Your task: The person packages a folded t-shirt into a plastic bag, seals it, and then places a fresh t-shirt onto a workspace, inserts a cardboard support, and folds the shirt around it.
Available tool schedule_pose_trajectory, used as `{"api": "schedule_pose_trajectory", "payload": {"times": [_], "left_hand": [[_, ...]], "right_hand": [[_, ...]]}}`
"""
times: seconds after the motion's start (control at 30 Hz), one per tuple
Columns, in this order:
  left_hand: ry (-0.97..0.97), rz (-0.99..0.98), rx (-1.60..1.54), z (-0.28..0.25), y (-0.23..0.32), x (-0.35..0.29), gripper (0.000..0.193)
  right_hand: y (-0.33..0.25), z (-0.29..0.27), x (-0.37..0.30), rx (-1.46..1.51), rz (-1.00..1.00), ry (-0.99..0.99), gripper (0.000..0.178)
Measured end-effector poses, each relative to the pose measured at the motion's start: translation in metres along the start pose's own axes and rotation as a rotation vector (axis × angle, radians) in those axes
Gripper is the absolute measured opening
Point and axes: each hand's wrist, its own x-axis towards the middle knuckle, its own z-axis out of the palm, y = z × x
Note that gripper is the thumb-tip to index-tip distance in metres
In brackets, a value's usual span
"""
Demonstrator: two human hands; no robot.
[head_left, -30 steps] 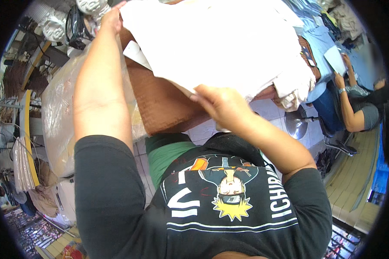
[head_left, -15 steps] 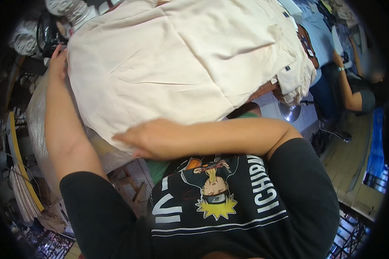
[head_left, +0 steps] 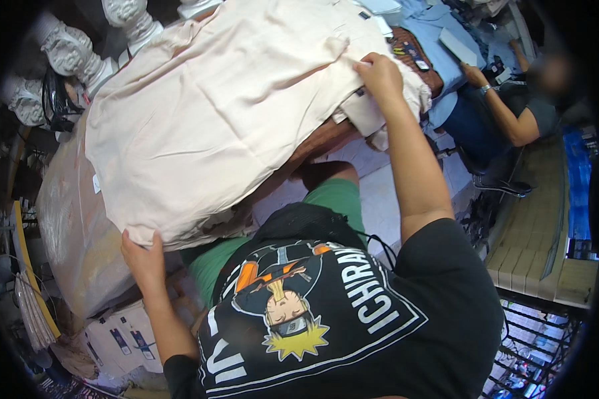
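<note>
A pale cream shirt (head_left: 199, 120) lies spread over the table, creased, with a small white tag (head_left: 96, 183) along its left edge. At its near left corner, the fingers and thumb of my left hand (head_left: 144, 256) are closed on the cloth. Farther off to the right, my right hand (head_left: 383, 78) pinches the shirt's edge. Beneath and beside that hand lie more cream garments (head_left: 365, 113), partly hidden by the shirt.
A plastic-wrapped bundle (head_left: 66, 219) stands at the left. White sculpted heads (head_left: 70, 50) line the far left. Brown cloth (head_left: 416, 60) and blue garments (head_left: 439, 33) lie at the far right, near a co-worker's hand (head_left: 474, 75). Folded cream garments with dark tags (head_left: 123, 339) sit lower left.
My right hand has gone from the near left part of the shirt to its far right edge. My left hand has come nearer, from the far left edge to the near left corner.
</note>
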Motion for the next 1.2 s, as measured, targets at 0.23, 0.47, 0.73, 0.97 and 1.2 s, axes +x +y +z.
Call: {"api": "schedule_pose_trajectory", "payload": {"times": [0.23, 0.47, 0.73, 0.97, 1.2], "left_hand": [[-0.251, -0.207, -0.309, 0.001, -0.053, 0.014, 0.040], [0.066, -0.437, -1.253, -0.009, -0.075, 0.049, 0.025], [-0.243, -0.301, -0.941, -0.018, -0.080, 0.050, 0.034], [-0.198, -0.313, -1.054, -0.045, -0.070, 0.002, 0.032], [-0.586, -0.203, -0.288, -0.062, -0.086, 0.036, 0.038]], "right_hand": [[0.021, -0.015, -0.005, 0.085, 0.040, -0.062, 0.036], [0.028, -0.055, -0.015, 0.946, 0.170, -0.243, 0.028], [0.063, -0.066, -0.044, 0.720, 0.202, -0.381, 0.029], [0.094, -0.094, -0.083, 0.626, 0.267, -0.429, 0.022], [0.084, -0.086, -0.076, 0.328, 0.311, -0.540, 0.024]]}}
